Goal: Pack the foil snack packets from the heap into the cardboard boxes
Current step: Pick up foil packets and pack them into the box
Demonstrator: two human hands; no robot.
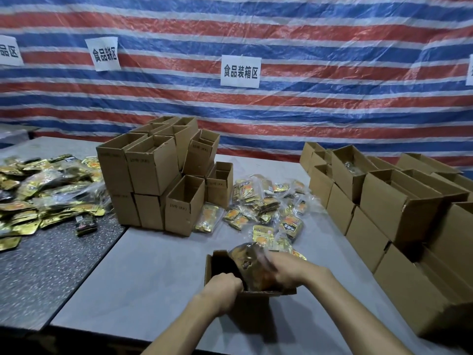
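Note:
An open cardboard box point(217, 262) stands on the grey table in front of me. My right hand point(286, 270) grips a bunch of foil snack packets point(249, 262), gold and orange, and holds them in the box's mouth. My left hand point(225, 286) rests at the box's near rim, fingers curled over the edge. Behind the box lies a heap of loose foil packets point(266, 208) in clear wrappers.
A stack of empty open boxes point(158, 172) stands at centre left. More boxes point(384, 203) line the right side. A second, larger heap of gold packets point(43, 190) covers the dark speckled table at left. A striped tarpaulin with paper signs hangs behind.

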